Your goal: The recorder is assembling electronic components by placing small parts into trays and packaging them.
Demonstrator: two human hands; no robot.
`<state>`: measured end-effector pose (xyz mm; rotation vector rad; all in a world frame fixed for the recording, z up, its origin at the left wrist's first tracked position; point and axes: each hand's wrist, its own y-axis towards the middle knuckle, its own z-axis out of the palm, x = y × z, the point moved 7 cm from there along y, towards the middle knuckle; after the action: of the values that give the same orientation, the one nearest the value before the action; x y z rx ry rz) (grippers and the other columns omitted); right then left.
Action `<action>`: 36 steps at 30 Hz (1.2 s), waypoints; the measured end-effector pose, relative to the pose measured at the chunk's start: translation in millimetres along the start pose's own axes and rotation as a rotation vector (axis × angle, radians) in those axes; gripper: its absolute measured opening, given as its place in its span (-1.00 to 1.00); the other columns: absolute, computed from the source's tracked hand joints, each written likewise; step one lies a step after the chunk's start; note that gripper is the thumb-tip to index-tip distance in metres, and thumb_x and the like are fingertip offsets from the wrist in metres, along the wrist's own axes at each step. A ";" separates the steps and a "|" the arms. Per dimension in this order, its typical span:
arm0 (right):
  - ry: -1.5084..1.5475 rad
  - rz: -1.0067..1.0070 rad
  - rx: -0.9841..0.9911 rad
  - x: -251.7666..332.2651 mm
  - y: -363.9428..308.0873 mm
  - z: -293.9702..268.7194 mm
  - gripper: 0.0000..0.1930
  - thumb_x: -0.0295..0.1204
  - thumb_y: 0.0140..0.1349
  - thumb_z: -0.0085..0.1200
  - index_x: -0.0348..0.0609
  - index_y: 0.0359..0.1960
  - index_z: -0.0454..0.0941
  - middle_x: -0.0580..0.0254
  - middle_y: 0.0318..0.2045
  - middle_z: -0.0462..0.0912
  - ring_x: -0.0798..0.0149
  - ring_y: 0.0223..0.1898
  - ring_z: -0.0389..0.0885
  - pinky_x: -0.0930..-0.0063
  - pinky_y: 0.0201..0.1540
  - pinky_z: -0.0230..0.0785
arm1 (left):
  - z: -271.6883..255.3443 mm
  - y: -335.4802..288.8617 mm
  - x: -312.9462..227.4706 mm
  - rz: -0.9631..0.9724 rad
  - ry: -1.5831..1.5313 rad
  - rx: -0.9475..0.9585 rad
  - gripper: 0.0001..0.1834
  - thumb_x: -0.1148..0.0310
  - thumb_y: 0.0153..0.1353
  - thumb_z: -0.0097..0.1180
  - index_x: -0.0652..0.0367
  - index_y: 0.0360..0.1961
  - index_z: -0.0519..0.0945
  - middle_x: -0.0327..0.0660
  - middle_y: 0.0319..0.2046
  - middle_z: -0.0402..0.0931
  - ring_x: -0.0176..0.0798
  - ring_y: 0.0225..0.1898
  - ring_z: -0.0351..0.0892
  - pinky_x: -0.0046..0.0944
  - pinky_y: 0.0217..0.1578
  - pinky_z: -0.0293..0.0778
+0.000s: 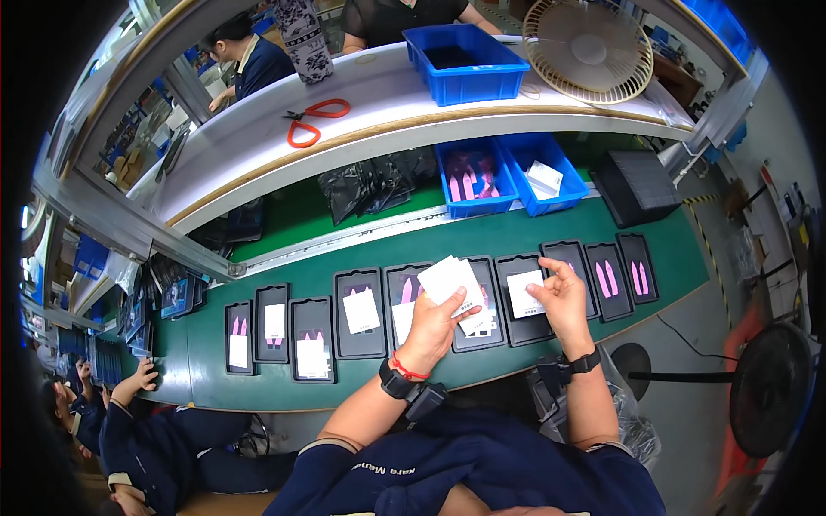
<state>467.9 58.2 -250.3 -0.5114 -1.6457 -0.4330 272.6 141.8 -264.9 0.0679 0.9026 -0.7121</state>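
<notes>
My left hand (436, 325) is closed on a small fanned stack of white cards (449, 282), held above the middle trays. On the right, my right hand (564, 301) has its thumb over the edge of a white card (522, 297), which lies over a black tray (521, 334). The thumb and forefinger are apart. Black trays stand in a row along the green table; two at the right end, such as this tray (637, 268), show pink pointed strips (607, 279) and no card. Trays on the left have white cards (360, 310) partly covering the pink strips.
Behind the row stand a blue bin (475, 181) of pink pieces, a blue bin (540, 181) with white cards, and black stacked trays (637, 191). Red-handled scissors (315, 120) and a fan (588, 47) sit on the shelf (379, 95). A co-worker's hand (142, 376) rests at the table's left end.
</notes>
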 end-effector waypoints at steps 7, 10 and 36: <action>-0.347 -0.294 -0.148 48.3 -13.3 16.6 -0.67 -0.40 -0.11 0.35 -0.35 -0.35 0.53 0.28 -0.49 0.55 0.51 -0.55 0.39 0.60 -0.53 0.22 | 21.1 9.9 13.6 -0.024 0.042 -0.080 -0.64 0.59 0.12 0.11 0.27 -0.03 0.42 -0.15 -0.18 0.53 -0.22 -0.14 0.55 -0.25 -0.17 0.53; 0.119 -0.100 0.049 18.8 0.6 24.5 -0.80 -0.45 -0.01 0.30 -0.28 -0.45 0.54 0.43 -0.59 0.50 0.62 -0.60 0.27 0.70 -0.57 0.11 | 39.2 14.5 24.0 0.023 0.035 0.000 -0.62 0.64 0.00 0.22 0.28 -0.10 0.49 -0.18 -0.18 0.54 -0.29 -0.15 0.54 -0.36 -0.11 0.47; 0.416 0.015 0.083 4.8 -3.4 -37.7 -0.95 -0.58 0.15 0.10 -0.34 -0.42 0.55 0.31 -0.49 0.61 0.55 -0.47 0.50 0.69 -0.36 0.35 | 82.1 30.5 57.0 -0.015 -0.006 0.050 -0.68 0.58 0.08 0.15 0.31 -0.10 0.44 -0.12 -0.24 0.54 -0.19 -0.21 0.58 -0.23 -0.28 0.55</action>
<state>496.4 34.9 -240.5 -0.3435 -1.2524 -0.4261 371.0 106.7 -262.1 0.1033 0.8803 -0.7490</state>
